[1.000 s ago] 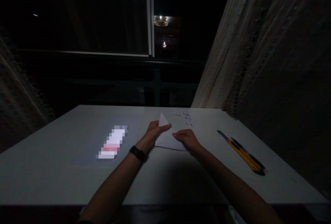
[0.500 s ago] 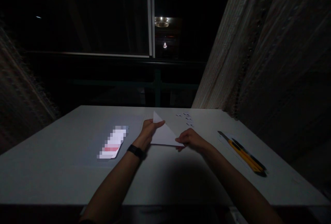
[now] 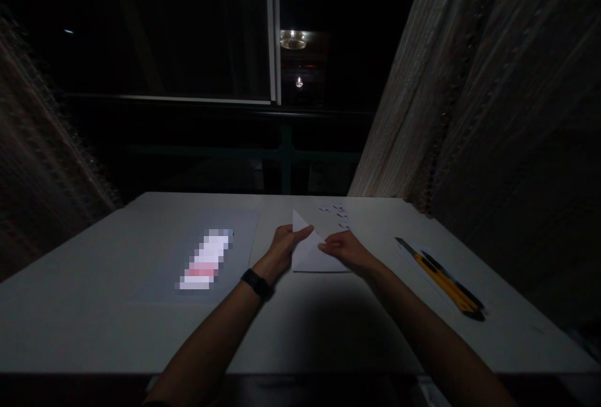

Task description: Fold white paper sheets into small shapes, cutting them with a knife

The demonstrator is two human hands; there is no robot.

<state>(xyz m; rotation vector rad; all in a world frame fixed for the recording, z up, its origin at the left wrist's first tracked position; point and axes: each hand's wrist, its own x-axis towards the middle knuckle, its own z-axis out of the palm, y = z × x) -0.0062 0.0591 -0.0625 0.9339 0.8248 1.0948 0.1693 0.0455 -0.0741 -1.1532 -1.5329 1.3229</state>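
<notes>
A white sheet of paper (image 3: 310,258), folded into a triangle, is held between my two hands above the white table. My left hand (image 3: 284,245) grips its left edge, thumb lying on top and the other fingers underneath, partly hidden. On the slanted right edge, my right hand (image 3: 345,248) pinches the paper between thumb and fingers; the right corner is hidden behind this hand. A dark band (image 3: 256,283) circles my left wrist. Just beyond the paper lie several small pieces with dark marks (image 3: 339,211), too small to make out.
A lit phone (image 3: 206,260), its screen blurred, lies on a pale sheet (image 3: 244,250) at the left. To the right are a yellow utility knife (image 3: 446,285) with its blade out and a dark pen-like thing (image 3: 439,265). Curtains (image 3: 399,94) hang beside the dark window behind the table (image 3: 94,325).
Both hands have shifted the folded paper a little to the right and nearer to me. My right hand has moved from the paper's lower right corner up along its slanted edge.
</notes>
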